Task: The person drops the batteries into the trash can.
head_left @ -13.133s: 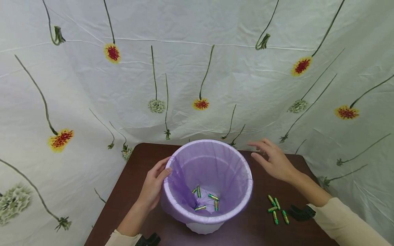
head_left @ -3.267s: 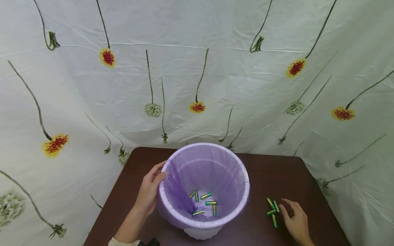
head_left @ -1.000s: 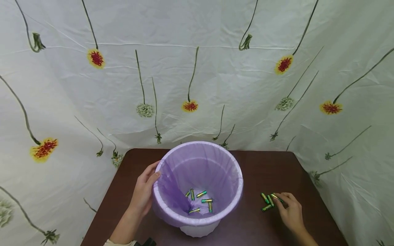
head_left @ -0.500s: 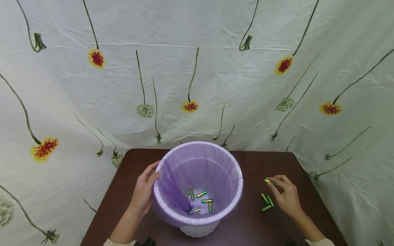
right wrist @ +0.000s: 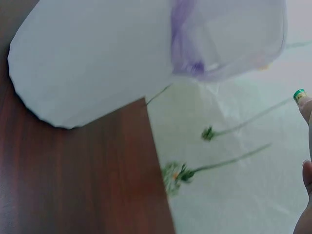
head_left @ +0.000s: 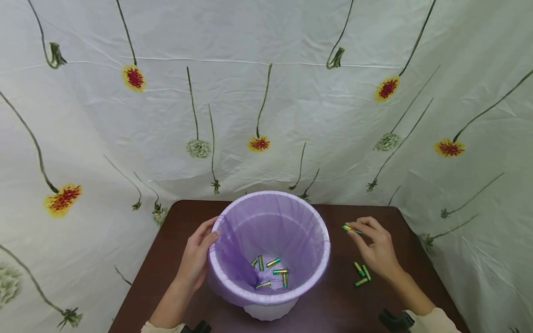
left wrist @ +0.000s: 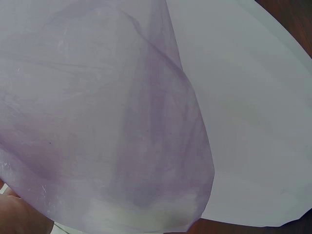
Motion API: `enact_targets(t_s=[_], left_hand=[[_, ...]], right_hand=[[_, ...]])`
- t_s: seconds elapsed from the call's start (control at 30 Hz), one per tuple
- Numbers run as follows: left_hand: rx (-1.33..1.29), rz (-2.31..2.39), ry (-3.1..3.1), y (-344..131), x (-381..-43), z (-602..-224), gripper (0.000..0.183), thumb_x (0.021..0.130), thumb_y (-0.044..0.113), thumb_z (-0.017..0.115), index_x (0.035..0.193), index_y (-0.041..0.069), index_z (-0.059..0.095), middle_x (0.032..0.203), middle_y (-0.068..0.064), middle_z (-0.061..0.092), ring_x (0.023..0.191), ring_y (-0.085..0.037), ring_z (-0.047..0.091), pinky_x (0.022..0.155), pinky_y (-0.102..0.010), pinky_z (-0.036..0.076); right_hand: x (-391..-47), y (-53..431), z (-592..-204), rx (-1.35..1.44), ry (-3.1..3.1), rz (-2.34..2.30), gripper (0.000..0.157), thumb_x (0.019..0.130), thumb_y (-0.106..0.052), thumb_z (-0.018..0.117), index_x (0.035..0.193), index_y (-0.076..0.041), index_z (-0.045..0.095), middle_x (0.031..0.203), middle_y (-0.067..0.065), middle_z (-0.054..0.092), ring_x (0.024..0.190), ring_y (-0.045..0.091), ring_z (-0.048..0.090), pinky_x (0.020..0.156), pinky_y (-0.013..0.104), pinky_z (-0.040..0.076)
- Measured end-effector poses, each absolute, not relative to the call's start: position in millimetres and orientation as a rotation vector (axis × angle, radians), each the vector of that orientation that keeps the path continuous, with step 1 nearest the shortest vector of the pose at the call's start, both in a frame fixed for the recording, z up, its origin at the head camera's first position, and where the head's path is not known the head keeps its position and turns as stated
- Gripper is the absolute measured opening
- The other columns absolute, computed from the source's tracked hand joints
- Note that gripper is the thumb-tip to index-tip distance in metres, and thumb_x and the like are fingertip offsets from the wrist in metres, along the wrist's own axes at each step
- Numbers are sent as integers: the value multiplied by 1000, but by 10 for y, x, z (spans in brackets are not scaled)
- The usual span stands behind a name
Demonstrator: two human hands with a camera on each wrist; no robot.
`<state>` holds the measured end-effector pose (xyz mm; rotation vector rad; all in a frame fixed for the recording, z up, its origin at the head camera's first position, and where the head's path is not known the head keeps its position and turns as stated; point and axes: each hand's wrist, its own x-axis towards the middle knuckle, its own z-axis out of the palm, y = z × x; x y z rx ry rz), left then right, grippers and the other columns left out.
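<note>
A white waste bin (head_left: 270, 311) lined with a thin purple bag (head_left: 287, 226) stands on the table. At its left rim my left hand (head_left: 195, 256) holds on, thumb over the edge and fingers outside. My right hand (head_left: 376, 247) pinches a green-and-gold battery (head_left: 349, 228) between thumb and fingertips, in the air right of the bin. The right wrist view shows one green end of that battery (right wrist: 299, 95). Several similar batteries (head_left: 280, 272) lie on the bin's bottom. Below my right hand, 3 more batteries (head_left: 362, 274) lie close together on the table.
The dark brown table (head_left: 333, 305) ends at a back edge just behind the bin. A pale cloth with printed flowers (head_left: 266, 106) hangs behind and along both sides. Most of the left wrist view is filled by the bin's liner bag (left wrist: 161, 122).
My right hand has picked one battery off the table pile, then raised it and moved it left toward the bin. My left hand stays on the rim.
</note>
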<state>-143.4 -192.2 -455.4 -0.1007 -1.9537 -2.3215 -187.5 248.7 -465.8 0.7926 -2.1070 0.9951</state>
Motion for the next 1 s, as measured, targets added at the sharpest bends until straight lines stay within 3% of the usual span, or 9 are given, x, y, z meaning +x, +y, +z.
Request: enact_targets(t_s=[0.13, 0.23, 0.4, 1.0], left_hand=[[-89, -2321, -1953, -1914, -1438, -4550, 43, 106, 6, 52, 148, -3, 48, 135, -14, 59, 117, -21, 62, 96, -31, 53], [-84, -2328, -1947, -1908, -1440, -4546, 43, 105, 5, 52, 147, -3, 48, 135, -13, 60, 116, -21, 62, 96, -31, 53], [-74, -2327, -1952, -1903, -1439, -4541, 43, 105, 5, 52, 147, -3, 48, 137, -15, 59, 117, -21, 62, 96, -31, 53], [-84, -2328, -1946, -1909, -1435, -4552, 43, 105, 5, 53, 147, -3, 48, 136, -13, 60, 117, -21, 62, 96, -32, 53]], right_hand=[[-1905, 2380, -4501, 883, -2111, 998, 32, 78, 13, 80, 107, -1, 78, 96, 5, 61, 85, 19, 54, 72, 24, 42], [-1940, 2312, -4415, 959, -2077, 976, 15, 93, -7, 77, 107, -2, 79, 97, 4, 61, 86, 18, 53, 71, 24, 41], [-1995, 2221, -4303, 1028, -2039, 922, 35, 105, -35, 62, 107, -4, 79, 99, 5, 61, 89, 20, 53, 73, 26, 41], [-2185, 1824, -3958, 1280, -2061, 761, 34, 108, -33, 57, 110, -8, 79, 99, 4, 59, 88, 22, 50, 72, 31, 39]])
